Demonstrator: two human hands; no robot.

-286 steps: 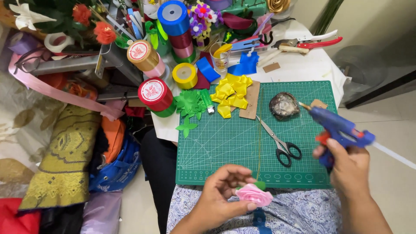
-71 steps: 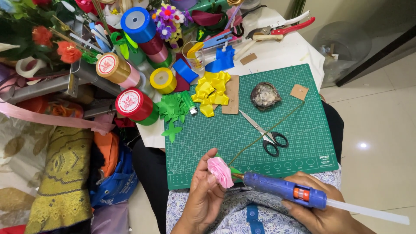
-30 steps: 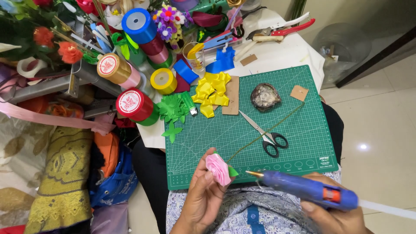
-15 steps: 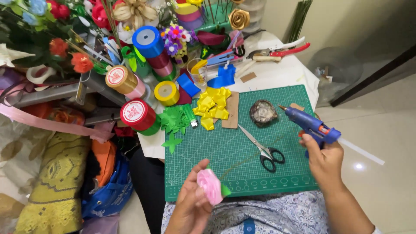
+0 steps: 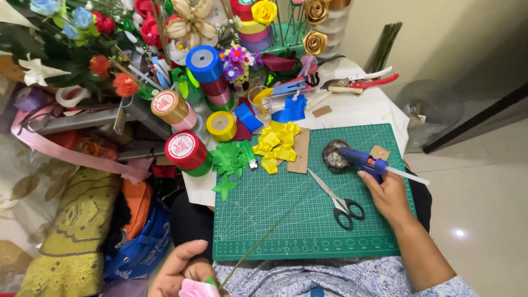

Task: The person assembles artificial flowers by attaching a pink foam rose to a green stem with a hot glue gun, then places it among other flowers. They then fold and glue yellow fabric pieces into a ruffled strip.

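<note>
Holding a blue glue gun [image 5: 367,161] in my right hand [image 5: 388,191] and a pink ribbon flower [image 5: 199,288] in my left hand [image 5: 181,269].

My right fingers are curled around the gun's handle over the green cutting mat [image 5: 286,220], its nozzle pointing away from my palm at a small round dish [image 5: 334,155] just past it. Black-handled scissors [image 5: 338,199] lie on the mat just left of those fingers. My left fingers pinch the flower at the frame's bottom edge, below the mat; its thin green stem [image 5: 258,242] slants up over the mat. Yellow ribbon pieces [image 5: 275,144] and green leaf cutouts [image 5: 228,160] lie farther off, beside ribbon spools [image 5: 186,149].
</note>
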